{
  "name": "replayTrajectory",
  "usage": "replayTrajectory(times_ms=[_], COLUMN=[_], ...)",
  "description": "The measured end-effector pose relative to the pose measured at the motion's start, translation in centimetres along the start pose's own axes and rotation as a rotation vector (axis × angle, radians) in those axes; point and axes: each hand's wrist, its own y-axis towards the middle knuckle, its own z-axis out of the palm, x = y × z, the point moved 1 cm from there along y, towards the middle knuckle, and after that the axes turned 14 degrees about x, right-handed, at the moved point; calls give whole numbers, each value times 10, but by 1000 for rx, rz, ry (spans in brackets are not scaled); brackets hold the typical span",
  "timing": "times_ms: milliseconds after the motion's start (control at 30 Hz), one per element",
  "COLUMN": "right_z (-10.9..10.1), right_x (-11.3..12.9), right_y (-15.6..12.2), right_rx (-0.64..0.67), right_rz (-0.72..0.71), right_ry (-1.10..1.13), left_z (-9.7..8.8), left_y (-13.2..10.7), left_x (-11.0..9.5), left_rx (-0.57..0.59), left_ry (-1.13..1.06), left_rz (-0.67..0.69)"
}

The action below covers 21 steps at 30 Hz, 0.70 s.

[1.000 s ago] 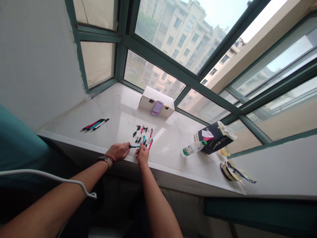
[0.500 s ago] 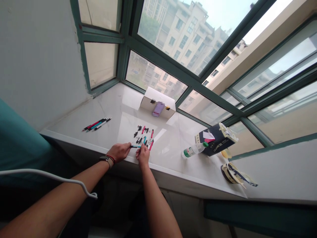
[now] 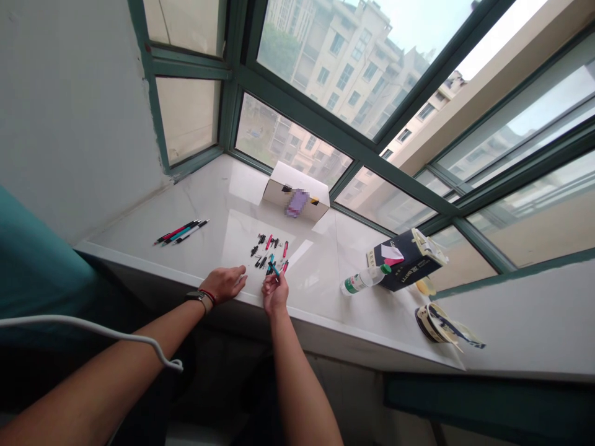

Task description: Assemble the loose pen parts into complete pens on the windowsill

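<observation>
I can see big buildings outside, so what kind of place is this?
Probably a home's bay window, high up: a white sill with pens on it, green window frames, apartment blocks outside.

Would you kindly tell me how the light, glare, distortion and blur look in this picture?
Head view: soft daylight through the window, faint shadows; a pale reflection on the sill beside the pen parts; the wide lens bends the frames; a patch on the box is pixelated; the teal pen in the right hand looks tiny.
</observation>
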Motion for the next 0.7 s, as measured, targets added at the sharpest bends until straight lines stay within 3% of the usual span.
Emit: replayTrajectory(times_ms=[267, 467, 700], right_z=[6, 11, 6], right_x=[-10, -17, -19], right_y=[3, 3, 8], right_rx=[26, 156, 92], right_rz=[-25, -32, 24], right_ry=[-194, -462, -344], left_z=[2, 9, 7], left_y=[-1, 1, 1], left_x=[2, 7, 6], left_rx=[-28, -24, 17], left_ry=[-44, -72, -108], left_rz=[-4, 26, 37])
